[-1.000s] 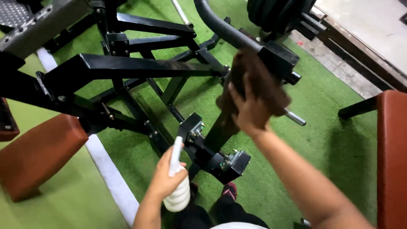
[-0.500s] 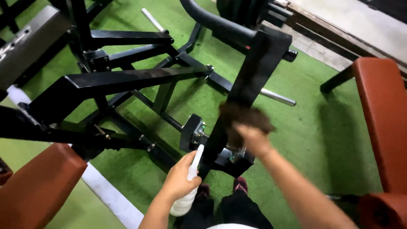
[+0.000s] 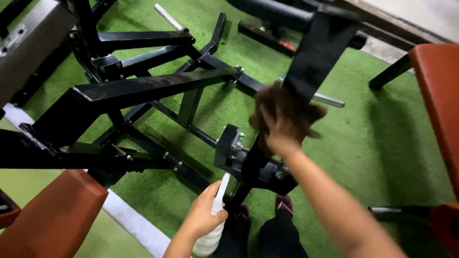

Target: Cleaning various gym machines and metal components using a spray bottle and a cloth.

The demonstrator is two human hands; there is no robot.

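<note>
The right hand [image 3: 281,130] has climbed back up the black arm [image 3: 313,52] since half a second ago, when it was down near the pivot, and the cloth [image 3: 277,110] has come up with it. The hand is spread flat, fingers splayed over the brown cloth, pressing it against the arm's face just below the chrome peg [image 3: 329,100]. The cloth bunches out around the palm, blurred at its edges. Down low, the left hand [image 3: 203,216] has barely shifted; it wraps snugly round the neck of a white ribbed bottle [image 3: 209,239], whose thin nozzle points up toward the pivot block [image 3: 229,148]. That block sits between the two hands, touching neither. The arm runs down into it, and the person's shoes [image 3: 284,204] stand just beneath on the green turf [image 3: 377,143]. Outward from there, the black frame [image 3: 143,86] spreads across the left, its long beam slanting from the lower left up toward the arm. A second chrome peg [image 3: 167,16] juts out at the top. A brown pad [image 3: 52,220] fills the lower left corner and another [image 3: 442,95] the right edge, with a white strip [image 3: 131,224] crossing the turf beside the bottle.
</note>
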